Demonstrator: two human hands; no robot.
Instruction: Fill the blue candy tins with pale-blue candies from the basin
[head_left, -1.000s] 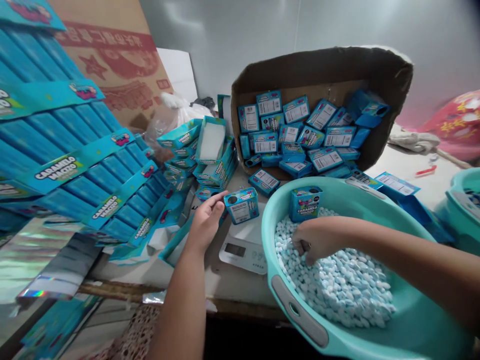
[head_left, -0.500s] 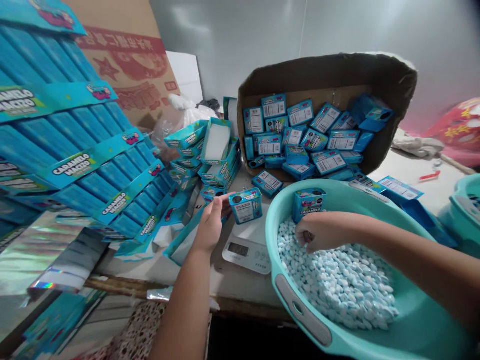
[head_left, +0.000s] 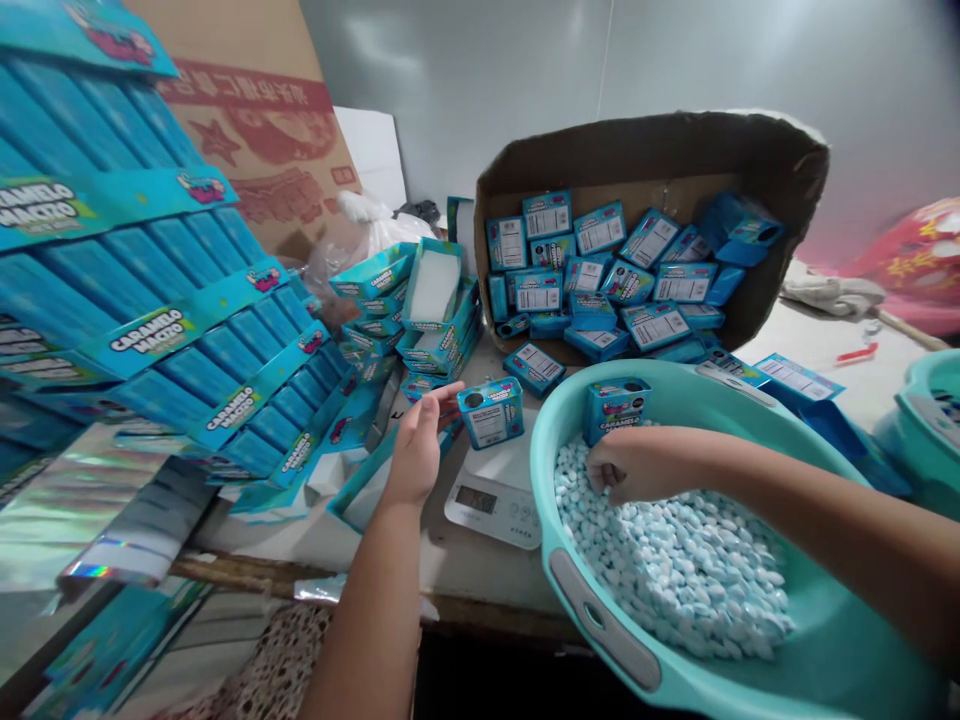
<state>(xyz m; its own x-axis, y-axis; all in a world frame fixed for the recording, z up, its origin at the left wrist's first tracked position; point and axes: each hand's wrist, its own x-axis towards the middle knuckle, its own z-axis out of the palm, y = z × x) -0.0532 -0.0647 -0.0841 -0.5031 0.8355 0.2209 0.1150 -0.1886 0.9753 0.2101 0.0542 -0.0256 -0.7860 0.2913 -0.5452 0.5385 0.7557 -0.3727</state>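
My left hand [head_left: 417,452] is beside a small blue candy box [head_left: 490,413], its fingers stretched toward the box's left side; I cannot tell if they touch. The box stands upright on a white digital scale [head_left: 491,507], a round dark hole in its top. My right hand [head_left: 626,465] reaches into a turquoise basin [head_left: 825,655], fingers curled down at the white and pale blue candies [head_left: 697,570]. What those fingers hold, if anything, is hidden. Another blue box [head_left: 615,403] stands in the basin just behind my right hand.
A tipped carton [head_left: 652,150] full of blue boxes lies behind the basin. Stacked display trays of boxes [head_left: 172,330] rise at the left. Nested trays [head_left: 435,280] stand behind the scale. A second turquoise basin [head_left: 926,430] is at the right edge.
My left hand's fingers have shifted slightly beside the box on the scale. My right hand has moved a little left among the candies, its fingers still curled.
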